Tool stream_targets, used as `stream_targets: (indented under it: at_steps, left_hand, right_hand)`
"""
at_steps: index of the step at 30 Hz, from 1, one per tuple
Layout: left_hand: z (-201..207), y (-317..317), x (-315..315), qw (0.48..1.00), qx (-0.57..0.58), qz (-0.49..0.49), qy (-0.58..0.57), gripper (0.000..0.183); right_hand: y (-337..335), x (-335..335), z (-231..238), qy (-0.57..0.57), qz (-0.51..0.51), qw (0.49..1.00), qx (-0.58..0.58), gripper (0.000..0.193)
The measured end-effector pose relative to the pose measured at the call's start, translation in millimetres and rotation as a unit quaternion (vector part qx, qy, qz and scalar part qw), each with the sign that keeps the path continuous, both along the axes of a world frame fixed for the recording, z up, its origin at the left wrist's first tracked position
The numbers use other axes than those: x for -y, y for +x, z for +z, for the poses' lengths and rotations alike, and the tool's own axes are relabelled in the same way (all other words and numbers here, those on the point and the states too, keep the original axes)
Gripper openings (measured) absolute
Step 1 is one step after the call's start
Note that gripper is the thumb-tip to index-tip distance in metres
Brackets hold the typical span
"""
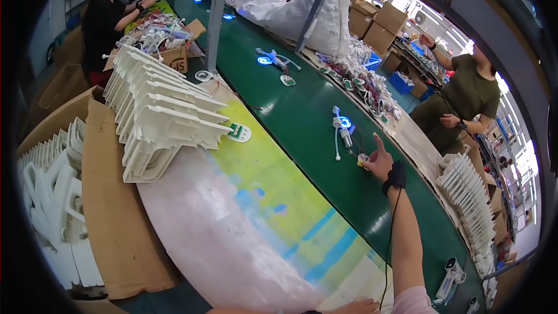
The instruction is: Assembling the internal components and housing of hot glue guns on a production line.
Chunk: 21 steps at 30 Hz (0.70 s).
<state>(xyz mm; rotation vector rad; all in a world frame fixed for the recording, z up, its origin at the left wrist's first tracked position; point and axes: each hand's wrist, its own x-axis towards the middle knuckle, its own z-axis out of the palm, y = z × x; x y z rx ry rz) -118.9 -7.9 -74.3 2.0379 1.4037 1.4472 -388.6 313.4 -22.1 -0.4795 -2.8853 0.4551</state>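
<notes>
My right hand [381, 161] reaches over the green conveyor belt [302, 122], a dark band at its wrist. Its index finger is stretched out and apart from the thumb, which is at a small round circuit board [363, 160] with a yellowish part. Thin wires run from that board to a white assembly [337, 134] with a glowing blue ring light, a small motor and a thin rod. At the lower edge, my left hand [361, 307] lies low over the worktable, fingers extended; most of it is cut off.
White plastic frames [168, 110] stand stacked at left, beside a cardboard box [116, 209] of white parts. A green-and-white board [238, 132] lies on the table [232, 227]. Another lit assembly [273, 59] lies farther up the belt. Metal posts [218, 23] rise there. Co-workers stand across and beyond.
</notes>
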Motion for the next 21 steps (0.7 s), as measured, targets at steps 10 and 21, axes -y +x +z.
stream_targets:
  at_steps: [10, 21]
  left_hand:
    - [10, 5, -11, 0.996, 0.017, -0.026, -0.079, 0.024]
    - [17, -4, -9, 0.996, 0.055, -0.006, -0.075, 0.019]
  right_hand:
    - [16, -8, 8, -0.364, -0.133, 0.921, -0.049, 0.065]
    - [57, 2, -2, -0.353, -0.077, 0.928, -0.091, 0.073]
